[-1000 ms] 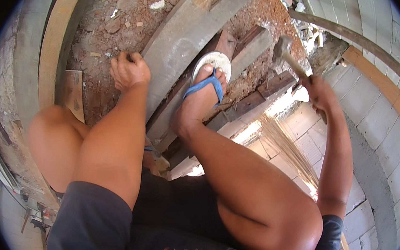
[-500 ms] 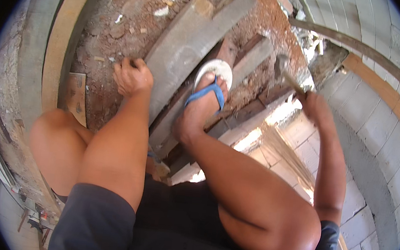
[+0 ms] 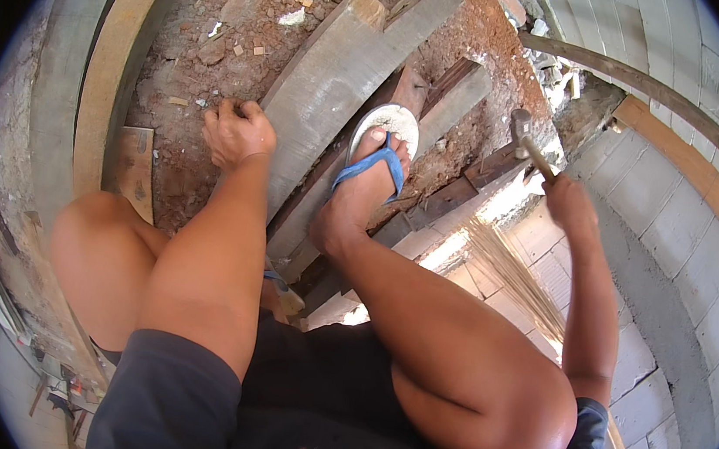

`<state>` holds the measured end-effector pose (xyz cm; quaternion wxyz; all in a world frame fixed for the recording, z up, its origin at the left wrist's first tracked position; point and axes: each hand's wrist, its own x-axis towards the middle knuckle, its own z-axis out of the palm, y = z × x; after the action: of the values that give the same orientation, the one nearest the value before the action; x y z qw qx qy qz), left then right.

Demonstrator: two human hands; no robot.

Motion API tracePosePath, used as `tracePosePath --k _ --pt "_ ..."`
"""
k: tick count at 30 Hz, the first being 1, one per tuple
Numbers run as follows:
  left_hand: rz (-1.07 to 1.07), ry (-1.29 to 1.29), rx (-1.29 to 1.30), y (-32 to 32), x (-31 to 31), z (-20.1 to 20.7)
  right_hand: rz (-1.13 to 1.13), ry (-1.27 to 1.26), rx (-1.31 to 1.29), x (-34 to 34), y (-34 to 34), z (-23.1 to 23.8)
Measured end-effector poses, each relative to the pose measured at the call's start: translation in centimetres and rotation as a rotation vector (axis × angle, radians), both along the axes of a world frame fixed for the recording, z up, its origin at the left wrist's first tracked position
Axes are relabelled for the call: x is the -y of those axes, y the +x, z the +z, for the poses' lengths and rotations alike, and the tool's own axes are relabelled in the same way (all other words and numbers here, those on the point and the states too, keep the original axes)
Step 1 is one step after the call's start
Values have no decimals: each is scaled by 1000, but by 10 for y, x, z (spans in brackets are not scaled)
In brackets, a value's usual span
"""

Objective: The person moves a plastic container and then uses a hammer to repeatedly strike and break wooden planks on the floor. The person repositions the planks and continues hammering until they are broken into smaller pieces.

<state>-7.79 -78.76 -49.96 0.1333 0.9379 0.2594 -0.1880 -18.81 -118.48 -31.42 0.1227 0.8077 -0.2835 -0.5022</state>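
Note:
My right hand (image 3: 571, 206) is wrapped round the handle of a hammer (image 3: 540, 158). The metal head points up and to the left, above the edge of the wood. My left hand (image 3: 239, 135) is closed, with its fingers curled down beside the left edge of a thick grey wooden beam (image 3: 326, 85); whatever it may hold is hidden. A sandalled foot (image 3: 373, 160) is planted on the timber between the two hands. Right of that foot lies a shorter wooden piece (image 3: 455, 103).
Long timbers (image 3: 117, 68) curve along the left side. Reddish soil (image 3: 210, 60) with wood chips lies around the beam. On the right are a grey block wall (image 3: 668, 204) and an orange-brown board (image 3: 689, 171). Thin sticks (image 3: 520, 276) lie below the hammer.
The hammer and my right hand have shifted slightly right and nearer to me; the hammer was blurred before and is now sharper. My left hand stays in place, still closed.

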Motion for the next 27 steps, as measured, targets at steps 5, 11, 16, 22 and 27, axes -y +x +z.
tracePosePath --k 5,11,16,22,27 --pt "22 7 -27 1 1 -6 63 6 302 2 34 10" --pt "-17 30 16 -2 0 -8 19 75 437 -34 41 22" --pt "-13 26 -43 0 0 -5 -53 87 362 -42 16 14" --pt "-9 19 -43 0 2 -3 -85 56 268 -28 -22 -8" --pt "-3 5 -68 3 2 -2 4 12 4 -18 -17 -9"
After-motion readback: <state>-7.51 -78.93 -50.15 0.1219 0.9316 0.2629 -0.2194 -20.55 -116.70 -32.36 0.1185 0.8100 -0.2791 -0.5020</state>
